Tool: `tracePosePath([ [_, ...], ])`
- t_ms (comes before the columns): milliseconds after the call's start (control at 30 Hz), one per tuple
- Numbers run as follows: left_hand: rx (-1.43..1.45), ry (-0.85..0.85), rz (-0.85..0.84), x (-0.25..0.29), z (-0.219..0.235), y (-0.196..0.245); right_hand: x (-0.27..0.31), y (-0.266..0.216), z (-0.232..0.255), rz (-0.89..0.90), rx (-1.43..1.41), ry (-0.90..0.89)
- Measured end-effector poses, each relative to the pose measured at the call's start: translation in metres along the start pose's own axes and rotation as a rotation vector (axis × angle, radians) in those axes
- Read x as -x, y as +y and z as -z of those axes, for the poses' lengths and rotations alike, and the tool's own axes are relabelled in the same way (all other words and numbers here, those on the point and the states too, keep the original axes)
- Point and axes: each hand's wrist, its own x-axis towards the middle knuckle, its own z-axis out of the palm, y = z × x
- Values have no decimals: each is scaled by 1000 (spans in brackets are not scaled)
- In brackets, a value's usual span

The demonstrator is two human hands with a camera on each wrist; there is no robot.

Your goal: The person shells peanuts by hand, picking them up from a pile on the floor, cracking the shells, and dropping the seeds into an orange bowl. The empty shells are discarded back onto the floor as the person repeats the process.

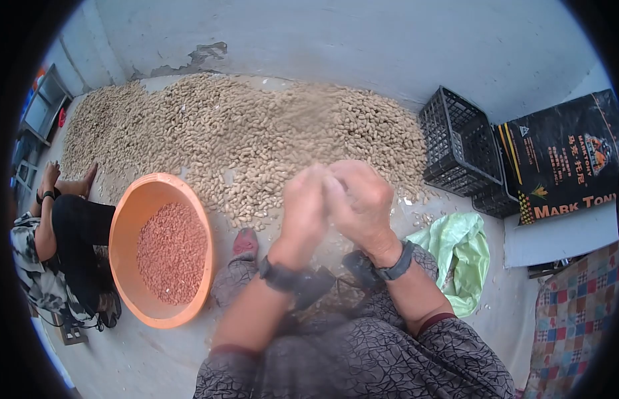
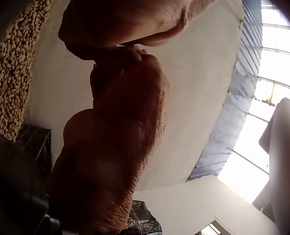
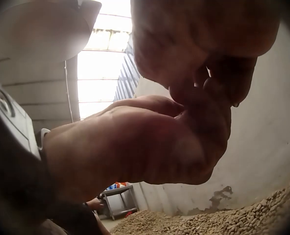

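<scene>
My left hand (image 1: 299, 206) and right hand (image 1: 364, 199) are brought together in front of the body, over the near edge of a heap of unshelled peanuts (image 1: 216, 126). Fingers of both hands curl inward and meet at the tips and thumbs. In the head view the left hand is blurred. Both wrist views show the hands dark against the light, with the fingertips touching. I cannot tell whether something lies between them, as the fingers cover that spot. To the left, an orange basin (image 1: 123, 266) holds many shelled reddish peanuts (image 1: 173, 253).
Black plastic crates (image 1: 456, 139) stand at the right by the wall, beside a black printed sack (image 1: 562, 153). A green bag (image 1: 465, 259) lies on the floor near the right knee. Another person (image 1: 63, 246) sits at the left, beyond the basin.
</scene>
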Motion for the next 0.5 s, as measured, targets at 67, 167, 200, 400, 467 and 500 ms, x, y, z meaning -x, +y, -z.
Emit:
tracePosePath([
  [67, 44, -83, 100, 10, -14, 16, -1, 4, 2, -57, -44, 25],
  [167, 111, -272, 106, 4, -6, 11, -2, 6, 6, -221, -195, 49],
  [200, 110, -275, 107, 4, -8, 12, -2, 6, 7, -331, -304, 45],
  [400, 147, -256, 64, 9, -21, 21, -14, 1, 22, -590, -766, -69],
  [467, 96, -322, 55, 7, -18, 23, -13, 6, 23, -639, -810, -77],
  [500, 95, -323, 57, 8, -20, 24, -13, 7, 24, -688, -854, -85],
])
